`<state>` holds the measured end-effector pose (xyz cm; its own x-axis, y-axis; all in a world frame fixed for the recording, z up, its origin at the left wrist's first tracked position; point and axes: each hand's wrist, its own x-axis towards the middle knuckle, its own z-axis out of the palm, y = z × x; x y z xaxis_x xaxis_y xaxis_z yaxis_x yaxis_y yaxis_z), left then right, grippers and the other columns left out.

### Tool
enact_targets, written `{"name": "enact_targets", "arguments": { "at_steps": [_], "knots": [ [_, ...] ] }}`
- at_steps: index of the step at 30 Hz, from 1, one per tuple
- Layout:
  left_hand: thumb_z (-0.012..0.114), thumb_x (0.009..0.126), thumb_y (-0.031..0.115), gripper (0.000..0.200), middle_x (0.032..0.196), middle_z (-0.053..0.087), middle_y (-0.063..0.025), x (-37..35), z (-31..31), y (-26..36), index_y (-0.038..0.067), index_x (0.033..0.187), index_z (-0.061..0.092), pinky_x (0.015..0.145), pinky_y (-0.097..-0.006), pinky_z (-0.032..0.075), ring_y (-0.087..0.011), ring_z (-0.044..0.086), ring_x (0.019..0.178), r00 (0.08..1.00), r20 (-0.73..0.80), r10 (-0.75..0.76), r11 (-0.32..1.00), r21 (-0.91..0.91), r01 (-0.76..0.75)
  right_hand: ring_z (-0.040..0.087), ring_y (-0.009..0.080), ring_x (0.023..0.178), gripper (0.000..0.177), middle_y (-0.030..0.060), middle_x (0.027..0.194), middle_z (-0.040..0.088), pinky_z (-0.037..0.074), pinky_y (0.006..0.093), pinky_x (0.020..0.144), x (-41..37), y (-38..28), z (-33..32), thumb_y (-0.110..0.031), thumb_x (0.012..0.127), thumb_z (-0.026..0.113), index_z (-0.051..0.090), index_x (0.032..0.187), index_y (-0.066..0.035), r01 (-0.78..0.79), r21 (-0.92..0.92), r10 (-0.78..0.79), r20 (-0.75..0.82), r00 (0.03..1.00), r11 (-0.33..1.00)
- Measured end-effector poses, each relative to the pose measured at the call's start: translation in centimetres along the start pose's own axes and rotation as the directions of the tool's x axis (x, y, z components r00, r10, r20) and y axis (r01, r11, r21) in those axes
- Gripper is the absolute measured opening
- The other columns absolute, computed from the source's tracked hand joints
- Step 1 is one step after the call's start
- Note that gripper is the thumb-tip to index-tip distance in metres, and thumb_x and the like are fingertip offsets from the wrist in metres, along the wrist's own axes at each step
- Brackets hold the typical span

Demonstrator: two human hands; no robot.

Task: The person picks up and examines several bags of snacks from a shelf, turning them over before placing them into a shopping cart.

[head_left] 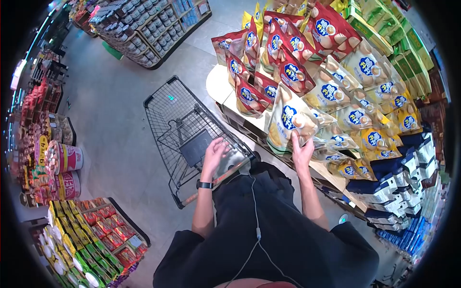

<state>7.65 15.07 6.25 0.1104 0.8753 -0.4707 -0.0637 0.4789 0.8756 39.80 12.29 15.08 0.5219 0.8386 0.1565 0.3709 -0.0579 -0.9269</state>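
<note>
My right hand (302, 152) grips the lower edge of a cream-coloured snack bag (285, 126) with a blue logo, the thumb lying on its front. The bag is upright in front of the display of similar bags. Over the near end of a shopping cart (165, 113) hangs my left hand (217, 150), its fingers loosely bent and apart with nothing in them. A dark band sits on that wrist. Inside the cart's wire basket only a dark flat panel (196, 146) shows.
Red bags (293, 72), cream bags (331, 92) and yellow bags (374, 139) crowd the wooden display at right. White-and-navy boxes (398, 189) stand nearer. A jar shelf (144, 36) is beyond the cart, and a rack of packets (108, 225) lies at lower left.
</note>
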Motion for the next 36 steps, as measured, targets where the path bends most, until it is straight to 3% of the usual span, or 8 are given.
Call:
{"name": "enact_targets", "arguments": {
  "at_steps": [9,12,14,17,20,23,28,36],
  "knots": [
    [0.058,0.102,0.026,0.043,0.123,0.067,-0.0093,-0.4,0.9,-0.7,0.004,0.138,0.050,0.085,-0.0302,0.052,-0.0171,0.067,0.105,1.000,-0.030,0.003,1.000,-0.013,-0.004,0.066,0.0349,0.105,0.041,0.0216,0.113,0.069,0.049,0.0443,0.095,0.8,5.2,3.8,-0.016,0.090,0.072,0.058,0.123,0.004,0.037,-0.021,-0.038,-0.062,0.997,0.999],
    [0.059,0.101,0.026,0.043,0.121,0.069,-0.0092,-0.3,1.3,-1.1,0.004,0.137,0.051,0.084,-0.0302,0.052,-0.0164,0.067,0.104,1.000,-0.027,-0.005,1.000,0.010,0.005,0.066,0.0368,0.104,0.041,0.0223,0.112,0.069,0.049,0.0446,0.094,1.5,6.1,4.6,-0.016,0.091,0.072,0.058,0.123,0.004,0.081,-0.058,-0.083,-0.044,0.996,0.995],
    [0.060,0.099,0.024,0.041,0.115,0.071,-0.0093,-0.1,1.6,-1.6,0.003,0.134,0.054,0.083,-0.0295,0.053,-0.0159,0.068,0.101,0.999,-0.045,-0.003,0.998,0.057,0.005,0.066,0.0312,0.106,0.038,0.0211,0.114,0.069,0.049,0.0408,0.095,2.0,6.4,5.0,-0.018,0.092,0.072,0.060,0.120,0.005,0.046,-0.071,-0.048,-0.032,0.998,0.996],
    [0.065,0.095,0.027,0.043,0.114,0.072,-0.0135,0.5,1.4,-3.6,0.002,0.129,0.058,0.085,-0.0320,0.054,-0.0202,0.070,0.099,0.989,-0.039,0.144,0.917,0.380,-0.119,0.066,0.0349,0.105,0.038,0.0229,0.113,0.069,0.048,0.0429,0.094,2.5,6.2,5.8,-0.021,0.092,0.071,0.060,0.119,0.005,0.066,-0.055,-0.068,-0.037,0.997,0.996],
    [0.070,0.091,0.031,0.046,0.116,0.071,-0.0170,-0.1,1.2,-4.6,0.002,0.127,0.061,0.089,-0.0340,0.054,-0.0249,0.071,0.100,0.988,-0.002,0.151,0.783,0.611,-0.118,0.065,0.0386,0.103,0.038,0.0242,0.114,0.068,0.048,0.0450,0.093,2.8,8.5,6.7,-0.022,0.092,0.071,0.061,0.118,0.005,0.132,-0.183,-0.137,-0.017,0.990,0.974],
    [0.070,0.091,0.031,0.048,0.119,0.069,-0.0196,-1.1,1.8,-3.6,0.003,0.129,0.060,0.090,-0.0368,0.054,-0.0275,0.071,0.102,0.998,-0.022,0.067,0.839,0.542,-0.044,0.063,0.0438,0.106,0.046,0.0264,0.113,0.067,0.047,0.0478,0.095,2.6,12.9,7.9,-0.021,0.091,0.071,0.055,0.126,0.005,0.051,-0.196,-0.043,0.045,0.998,0.979],
    [0.070,0.092,0.031,0.051,0.121,0.068,-0.0217,-1.7,2.0,-3.4,0.000,0.130,0.059,0.090,-0.0370,0.054,-0.0286,0.070,0.103,1.000,-0.010,0.029,0.874,0.486,-0.020,0.061,0.0490,0.107,0.050,0.0309,0.113,0.064,0.046,0.0508,0.094,1.8,12.7,7.9,-0.024,0.092,0.069,0.050,0.129,0.003,0.015,-0.193,0.006,0.108,0.994,0.981],
    [0.070,0.092,0.031,0.053,0.123,0.067,-0.0212,-1.5,2.3,-3.4,0.001,0.133,0.058,0.092,-0.0359,0.053,-0.0280,0.069,0.105,1.000,-0.008,0.010,0.885,0.465,-0.005,0.066,0.0457,0.101,0.045,0.0262,0.107,0.069,0.052,0.0507,0.087,0.5,13.7,7.5,-0.025,0.092,0.069,0.054,0.129,-0.004,0.000,-0.136,0.021,0.153,0.988,0.991]
  ]
}}
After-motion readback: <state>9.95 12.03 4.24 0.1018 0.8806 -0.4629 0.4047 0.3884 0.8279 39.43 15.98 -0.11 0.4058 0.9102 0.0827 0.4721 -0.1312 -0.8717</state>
